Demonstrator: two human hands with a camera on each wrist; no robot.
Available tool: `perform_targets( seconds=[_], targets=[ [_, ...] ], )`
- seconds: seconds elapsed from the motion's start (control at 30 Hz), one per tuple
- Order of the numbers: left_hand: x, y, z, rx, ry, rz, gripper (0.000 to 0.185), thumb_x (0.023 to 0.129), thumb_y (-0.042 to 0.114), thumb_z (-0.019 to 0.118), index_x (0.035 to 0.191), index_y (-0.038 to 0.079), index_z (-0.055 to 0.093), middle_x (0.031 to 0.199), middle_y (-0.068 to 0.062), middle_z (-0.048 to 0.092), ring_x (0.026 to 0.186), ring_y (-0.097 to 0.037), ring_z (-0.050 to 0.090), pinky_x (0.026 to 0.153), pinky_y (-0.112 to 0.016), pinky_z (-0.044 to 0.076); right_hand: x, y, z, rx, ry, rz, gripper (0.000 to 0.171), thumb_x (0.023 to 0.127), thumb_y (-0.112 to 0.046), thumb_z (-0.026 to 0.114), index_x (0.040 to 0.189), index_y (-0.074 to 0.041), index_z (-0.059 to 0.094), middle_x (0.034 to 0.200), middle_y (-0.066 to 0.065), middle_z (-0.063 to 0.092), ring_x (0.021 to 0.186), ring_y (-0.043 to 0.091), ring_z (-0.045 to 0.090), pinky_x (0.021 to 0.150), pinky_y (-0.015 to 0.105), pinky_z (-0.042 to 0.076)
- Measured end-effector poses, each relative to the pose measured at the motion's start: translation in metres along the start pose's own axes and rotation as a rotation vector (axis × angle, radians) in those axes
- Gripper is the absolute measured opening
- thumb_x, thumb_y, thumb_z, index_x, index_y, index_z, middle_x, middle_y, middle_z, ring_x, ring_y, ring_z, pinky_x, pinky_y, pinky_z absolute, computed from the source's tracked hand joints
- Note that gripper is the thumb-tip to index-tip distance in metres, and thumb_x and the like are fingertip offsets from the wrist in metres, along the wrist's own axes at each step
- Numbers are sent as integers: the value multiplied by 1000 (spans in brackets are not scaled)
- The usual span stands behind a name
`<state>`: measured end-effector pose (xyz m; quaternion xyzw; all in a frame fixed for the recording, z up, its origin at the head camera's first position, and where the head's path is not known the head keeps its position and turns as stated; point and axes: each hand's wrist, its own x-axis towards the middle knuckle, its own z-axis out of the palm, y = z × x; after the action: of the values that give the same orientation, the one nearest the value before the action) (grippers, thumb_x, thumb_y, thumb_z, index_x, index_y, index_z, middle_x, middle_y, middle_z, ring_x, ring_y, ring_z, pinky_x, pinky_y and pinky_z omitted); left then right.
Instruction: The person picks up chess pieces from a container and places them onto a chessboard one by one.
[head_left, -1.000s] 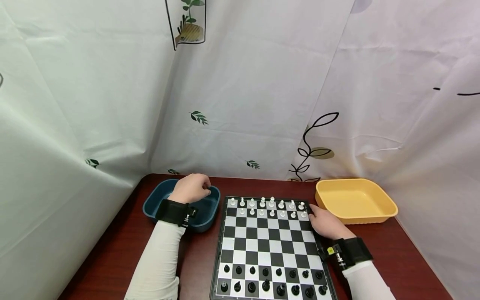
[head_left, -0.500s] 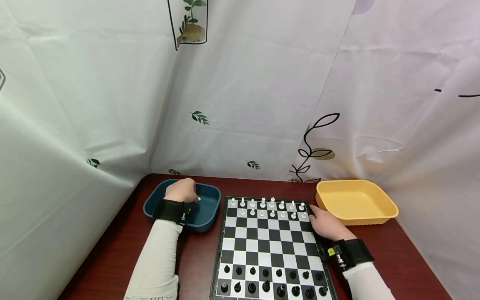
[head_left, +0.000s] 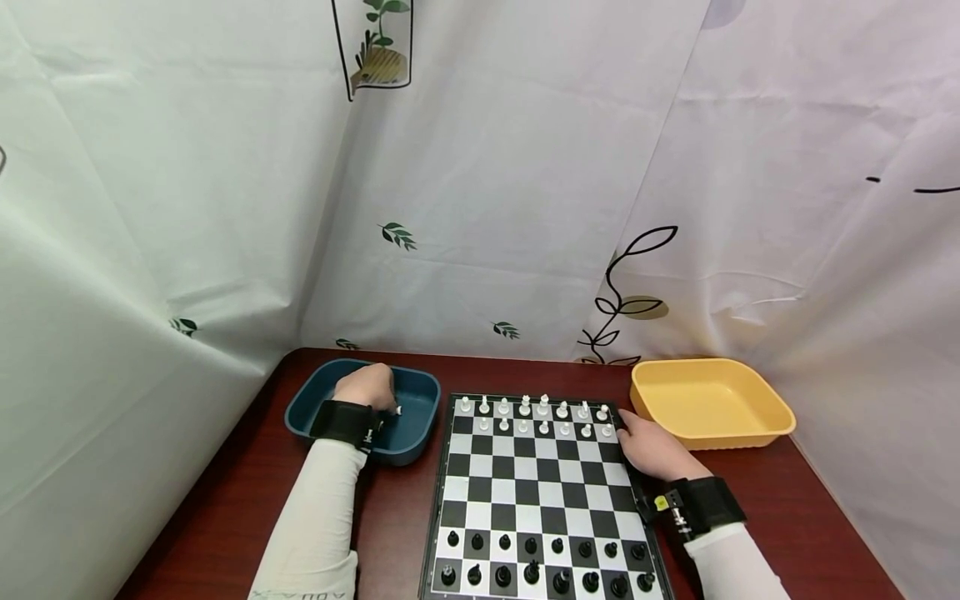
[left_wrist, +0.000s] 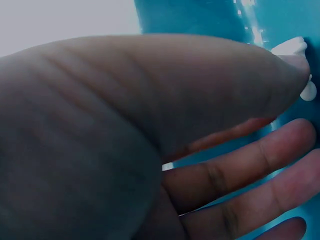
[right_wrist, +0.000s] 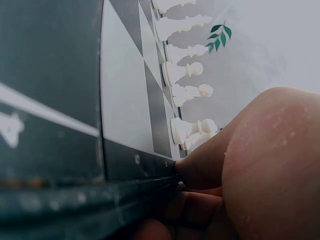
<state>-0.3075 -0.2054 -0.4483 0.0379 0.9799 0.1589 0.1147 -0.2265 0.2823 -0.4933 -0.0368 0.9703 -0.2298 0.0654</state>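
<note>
White curtains (head_left: 487, 167) printed with leaves and a potted plant hang on three sides of a dark red-brown table (head_left: 225, 517). On it a chessboard (head_left: 536, 492) lies in the middle, a blue tray (head_left: 408, 446) just beside its far left corner and a yellow tray (head_left: 708, 404) just beside its far right corner. White pieces (head_left: 536, 414) stand in two rows along the board's far edge, with one square in the left of the second row bare, and black pieces (head_left: 543, 560) stand in two rows along the near edge. The left hand (head_left: 366, 387) is down inside the blue tray, palm turned under, and a small white chess piece (head_left: 398, 410) shows just at its fingertips. In the left wrist view the thumb (left_wrist: 200, 95) lies across the piece (left_wrist: 300, 65), whose white tips peek out past the thumbnail against the tray floor, while the other fingers (left_wrist: 240, 170) stretch out loosely side by side beneath it, slightly bent; whether the thumb pinches the piece or only covers it cannot be told. The right hand (head_left: 651, 450) rests on the table against the board's right edge, near the far corner. The right wrist view shows its thumb (right_wrist: 200, 167) pressed to the dark rim of the board (right_wrist: 125, 165), with the remaining fingers tucked low beneath it, and the white pieces (right_wrist: 185, 75) lined up close by. Both arms wear pale sleeves (head_left: 318, 517) and black wrist straps (head_left: 345, 422).
</note>
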Motion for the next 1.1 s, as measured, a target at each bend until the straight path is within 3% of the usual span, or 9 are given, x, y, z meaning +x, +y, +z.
perform_targets(
  seconds=[0.33, 0.6, 0.77, 0.9, 1.03, 1.1],
  targets=[
    [-1, 0, 4, -10, 1, 34, 32, 90, 5, 86, 63, 15, 73, 60, 1, 56, 58, -20, 54, 56, -35, 43, 0, 1, 0, 0, -2, -5, 55, 114, -13, 46, 158, 19, 43, 154, 39, 55, 139, 51, 59, 117, 70, 44],
    [3, -3, 8, -11, 22, 56, 44, 91, 5, 83, 55, 16, 62, 55, 2, 46, 55, -18, 45, 54, -34, 38, -1, 0, 0, -4, -2, -5, 54, 114, -13, 47, 157, 19, 44, 153, 39, 56, 137, 50, 61, 116, 69, 45],
    [5, -4, 6, -24, 48, 86, 56, 95, 2, 75, 52, 20, 44, 55, 3, 28, 52, -16, 28, 52, -32, 28, -1, -1, 0, -3, -2, -3, 54, 114, -13, 47, 157, 19, 44, 153, 39, 56, 139, 51, 60, 116, 69, 44],
    [6, -4, 3, -43, 63, 113, 57, 96, -1, 71, 53, 20, 41, 58, 4, 22, 55, -16, 20, 53, -32, 23, -1, -1, 0, -1, -3, 0, 54, 114, -13, 47, 158, 19, 43, 154, 39, 55, 139, 51, 59, 117, 70, 44],
    [7, -4, 0, -60, 72, 134, 56, 97, 2, 77, 54, 18, 45, 59, 3, 25, 55, -17, 24, 53, -32, 27, -1, -2, -2, -6, -3, -1, 54, 114, -13, 47, 158, 19, 44, 154, 39, 55, 139, 51, 59, 116, 69, 44],
    [6, -3, 0, -63, 81, 150, 49, 97, 6, 82, 59, 17, 54, 60, 3, 36, 56, -17, 33, 55, -34, 34, -1, -2, -2, -5, -3, 0, 55, 114, -14, 47, 158, 19, 43, 154, 39, 55, 140, 51, 59, 117, 69, 44]
  ],
)
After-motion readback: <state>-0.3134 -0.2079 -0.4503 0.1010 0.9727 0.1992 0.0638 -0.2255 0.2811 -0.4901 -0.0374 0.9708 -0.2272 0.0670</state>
